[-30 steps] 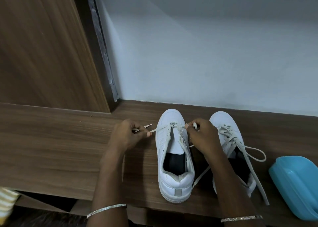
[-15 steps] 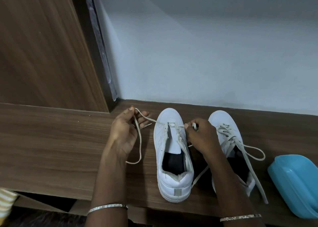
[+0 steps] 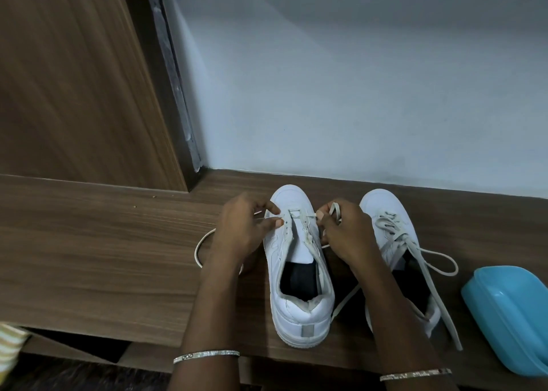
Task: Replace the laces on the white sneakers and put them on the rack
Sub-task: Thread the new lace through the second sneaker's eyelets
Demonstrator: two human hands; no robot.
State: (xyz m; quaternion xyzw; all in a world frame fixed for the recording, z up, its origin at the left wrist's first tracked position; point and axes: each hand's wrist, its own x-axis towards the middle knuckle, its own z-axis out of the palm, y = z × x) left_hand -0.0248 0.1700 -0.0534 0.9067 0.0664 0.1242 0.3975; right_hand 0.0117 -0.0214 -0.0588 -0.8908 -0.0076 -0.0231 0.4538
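Note:
Two white sneakers stand toes to the wall on a wooden shelf (image 3: 89, 251). The left sneaker (image 3: 299, 307) has a cream lace (image 3: 198, 248) through only its front eyelets. My left hand (image 3: 243, 230) pinches one end of that lace at the shoe's left eyelets; the slack loops on the wood behind the hand. My right hand (image 3: 344, 233) pinches the other end at the right eyelets, its tip sticking up. The right sneaker (image 3: 385, 212) is laced, with loose ends trailing toward me.
A light blue plastic container (image 3: 510, 316) lies at the right edge of the shelf, close to the right sneaker. A wooden panel (image 3: 74, 79) rises at the left and a pale wall (image 3: 355, 79) stands behind the shoes. The shelf's front edge runs below my wrists.
My left hand has drawn back in from the left to the shoe's eyelets, and the lace slack now lies in a loop on the shelf. The right hand barely moved.

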